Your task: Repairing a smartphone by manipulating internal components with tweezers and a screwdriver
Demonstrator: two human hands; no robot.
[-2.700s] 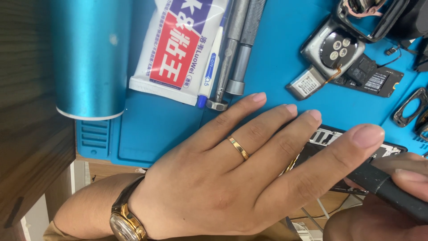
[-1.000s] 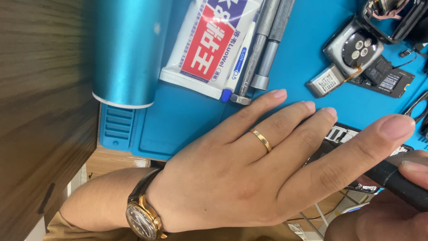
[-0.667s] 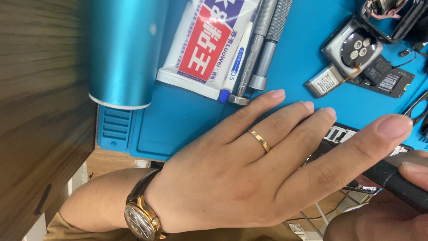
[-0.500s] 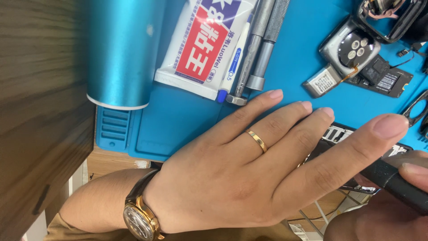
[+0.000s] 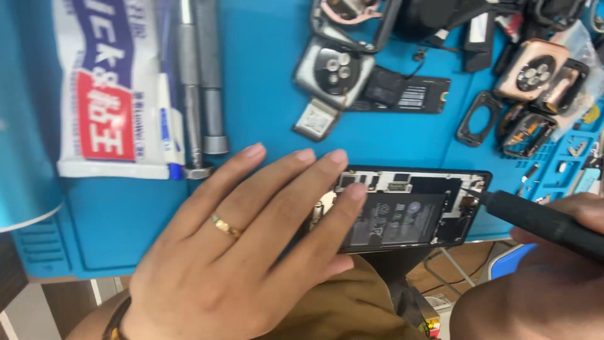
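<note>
— Blue mat under everything. Where's the opened phone?

— At the mat's near edge, back off, insides up. My left hand lies flat with fingers spread, fingertips pressing its left end.

— And the right?

— My right hand grips a black screwdriver, tip touching the phone's upper right corner.

— Beyond that?

— Watch bodies and a glue tube.

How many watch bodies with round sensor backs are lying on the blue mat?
2: a silver one at top centre above the opened phone, a rose-gold one at top right. Others may hide among the clutter.
</note>
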